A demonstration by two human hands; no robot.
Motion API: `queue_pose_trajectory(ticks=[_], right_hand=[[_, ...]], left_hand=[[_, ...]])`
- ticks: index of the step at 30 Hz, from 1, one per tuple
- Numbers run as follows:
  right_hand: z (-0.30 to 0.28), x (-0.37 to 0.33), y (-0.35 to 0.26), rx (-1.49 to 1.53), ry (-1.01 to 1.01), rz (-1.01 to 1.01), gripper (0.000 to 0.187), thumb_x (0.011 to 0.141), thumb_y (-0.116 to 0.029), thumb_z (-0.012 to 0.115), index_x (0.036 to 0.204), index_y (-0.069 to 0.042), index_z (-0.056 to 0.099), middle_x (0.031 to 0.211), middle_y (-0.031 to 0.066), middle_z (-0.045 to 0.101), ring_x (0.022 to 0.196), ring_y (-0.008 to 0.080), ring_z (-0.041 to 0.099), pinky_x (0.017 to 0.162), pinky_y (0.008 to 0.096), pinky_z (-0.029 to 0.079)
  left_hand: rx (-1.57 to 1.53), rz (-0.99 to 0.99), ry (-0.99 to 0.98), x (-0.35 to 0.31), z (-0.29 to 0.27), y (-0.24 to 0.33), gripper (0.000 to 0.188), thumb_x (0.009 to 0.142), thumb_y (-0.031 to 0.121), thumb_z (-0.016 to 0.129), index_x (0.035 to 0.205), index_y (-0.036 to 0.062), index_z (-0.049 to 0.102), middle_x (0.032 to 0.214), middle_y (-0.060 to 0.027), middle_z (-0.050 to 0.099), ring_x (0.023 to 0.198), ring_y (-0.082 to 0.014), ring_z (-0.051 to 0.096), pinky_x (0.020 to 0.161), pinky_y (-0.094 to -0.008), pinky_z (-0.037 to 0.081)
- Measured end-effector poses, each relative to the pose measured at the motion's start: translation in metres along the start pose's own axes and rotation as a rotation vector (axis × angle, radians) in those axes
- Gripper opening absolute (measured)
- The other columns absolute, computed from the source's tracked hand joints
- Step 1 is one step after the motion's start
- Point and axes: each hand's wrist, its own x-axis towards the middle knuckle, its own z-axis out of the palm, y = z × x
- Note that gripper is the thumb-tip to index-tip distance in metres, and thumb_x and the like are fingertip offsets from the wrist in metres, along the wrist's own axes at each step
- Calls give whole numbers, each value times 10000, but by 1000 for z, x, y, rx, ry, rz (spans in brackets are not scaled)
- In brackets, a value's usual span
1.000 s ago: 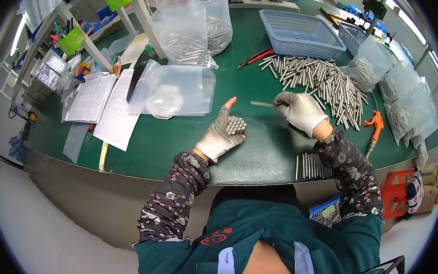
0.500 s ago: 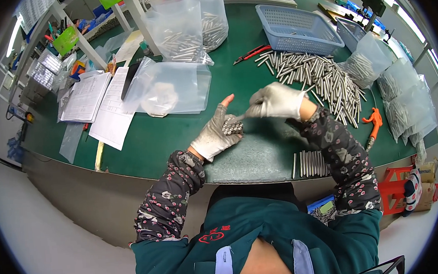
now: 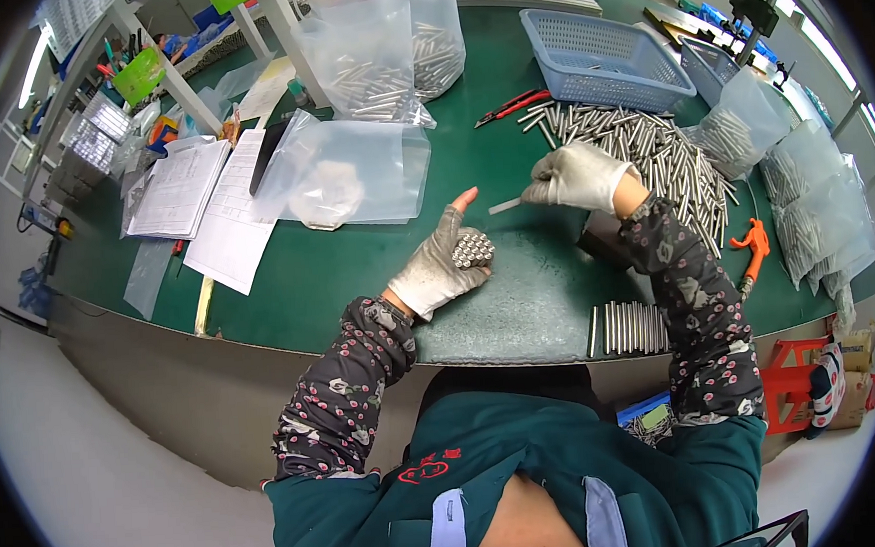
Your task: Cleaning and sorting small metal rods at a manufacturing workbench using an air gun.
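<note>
Left hand (image 3: 436, 276): fingers wrapped round bundle of metal pins (image 3: 473, 249), ends showing, over bench (image 3: 376, 252); snug grip should stop pins slipping. Slender pale piece (image 3: 505, 206) pinched in right hand (image 3: 582, 176), apart from bundle; steady hold likely helps. Pin row (image 3: 636, 327) near bench edge; loose pile (image 3: 662, 149) beyond right hand.

Two hands (image 3: 582, 177), two baskets (image 3: 607, 89), one air gun (image 3: 754, 242), one pair of pliers (image 3: 524, 102), countless rods (image 3: 662, 147)
</note>
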Motion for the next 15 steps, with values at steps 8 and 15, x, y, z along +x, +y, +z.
queue_pose_trajectory(ticks=[8, 15], right_hand=[[-3, 0, -2, 52, -8, -28, 341, 735, -423, 643, 797, -90, 689, 719, 100, 648, 659, 277, 621, 642, 323, 498], [1, 1, -20, -6, 5, -86, 352, 733, -436, 637, 833, -103, 689, 749, 119, 651, 683, 282, 624, 661, 339, 499]], left_hand=[[-4, 14, -19, 2, -1, -2, 942, 671, -126, 590, 1418, 144, 81, 746, -16, 492, 699, -87, 479, 707, -216, 411], [-109, -12, -9, -1, -1, 0, 949, 670, -130, 588, 1419, 146, 72, 777, -22, 512, 697, -86, 478, 711, -218, 415]])
